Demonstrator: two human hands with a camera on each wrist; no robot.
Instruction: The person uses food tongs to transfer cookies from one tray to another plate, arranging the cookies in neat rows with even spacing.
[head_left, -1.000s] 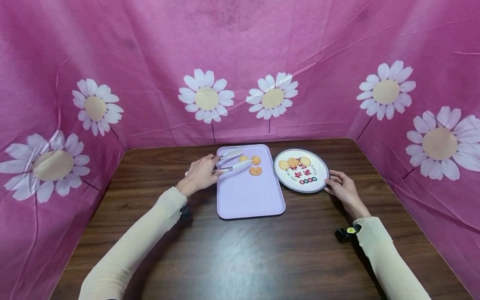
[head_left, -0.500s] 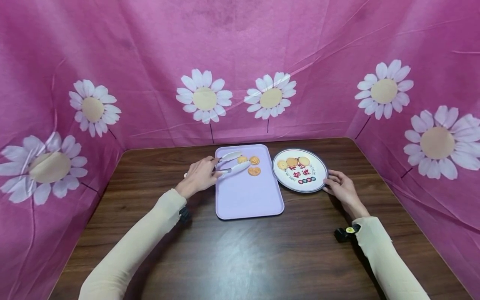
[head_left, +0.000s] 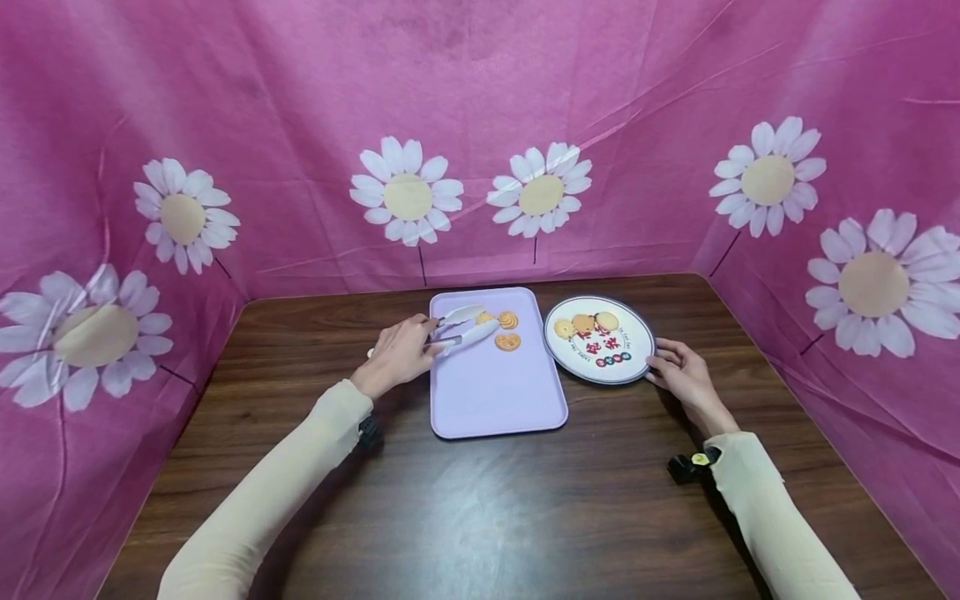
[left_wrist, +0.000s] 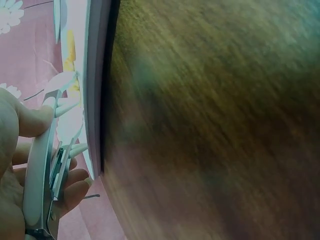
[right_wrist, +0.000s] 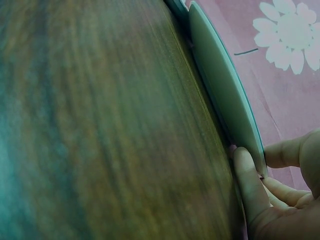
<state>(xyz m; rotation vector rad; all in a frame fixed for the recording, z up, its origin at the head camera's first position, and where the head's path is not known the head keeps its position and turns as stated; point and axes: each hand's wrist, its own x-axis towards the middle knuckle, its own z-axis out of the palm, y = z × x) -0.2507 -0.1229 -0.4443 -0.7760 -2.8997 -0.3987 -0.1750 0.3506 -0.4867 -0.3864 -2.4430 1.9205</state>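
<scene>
My left hand (head_left: 399, 352) grips a pair of tongs (left_wrist: 41, 165) with white tips, fingers wrapped round the metal handles. The tong tips (head_left: 480, 333) are spread apart over the lilac tray (head_left: 498, 400), close to a cookie (head_left: 485, 317) that they partly hide. Two more cookies lie just right of the tips, a swirled one (head_left: 508, 320) and a round one (head_left: 507, 342). With my right hand (head_left: 686, 379) I pinch the near right rim of a white plate (head_left: 633, 333). Several cookies (head_left: 582, 325) lie along its far left part, above red printed characters.
Tray and plate sit side by side at the back of a dark wooden table (head_left: 480, 517). A pink cloth (head_left: 480, 83) printed with white daisies hangs behind and along both sides.
The view has shifted slightly. Both hands keep their places, with the tongs still spread over the tray and the plate's rim still pinched.
</scene>
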